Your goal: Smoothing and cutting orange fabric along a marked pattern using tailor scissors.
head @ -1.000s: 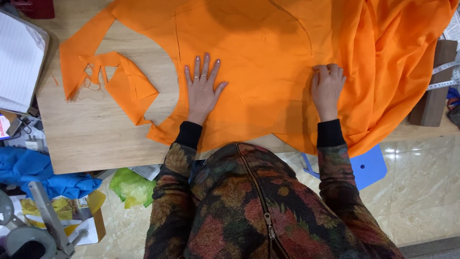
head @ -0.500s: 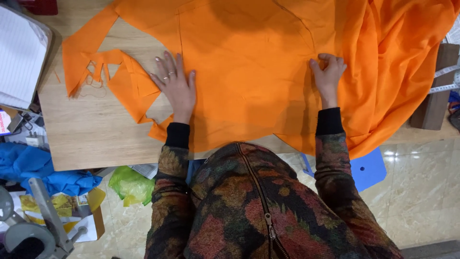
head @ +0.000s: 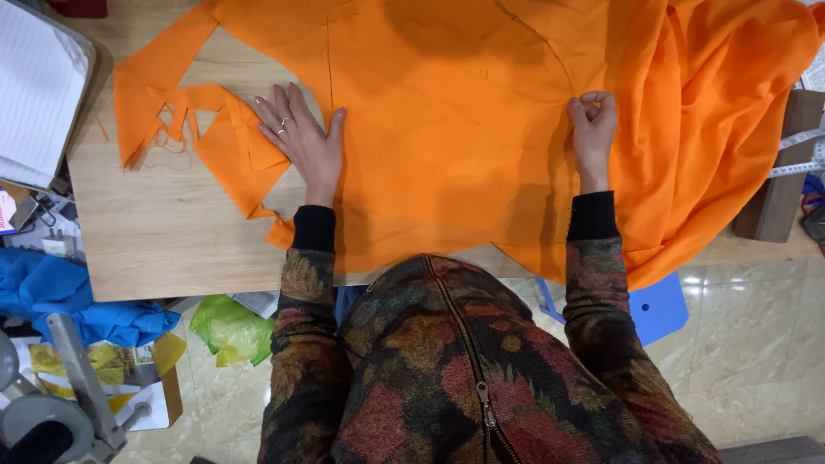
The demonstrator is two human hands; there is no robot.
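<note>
— Hands first: how do they sit on the cloth?

— Her left hand lies flat, fingers spread, pressing the orange fabric beside the cut scraps; her right hand is closed, pinching a fold

— And the fabric itself?

— Spread over the wooden table — probably pinned flat at one side, pulled taut at the other — its surplus bunched off the right edge

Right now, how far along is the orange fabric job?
Looks done: cutting has begun, with orange offcuts lying loose on the wooden table. In hand: the left hand presses flat on the orange fabric by its cut edge, while the right hand pinches it near a marked line. Likely left: the uncut bulk bunched at the right, hanging over the table edge.
</note>
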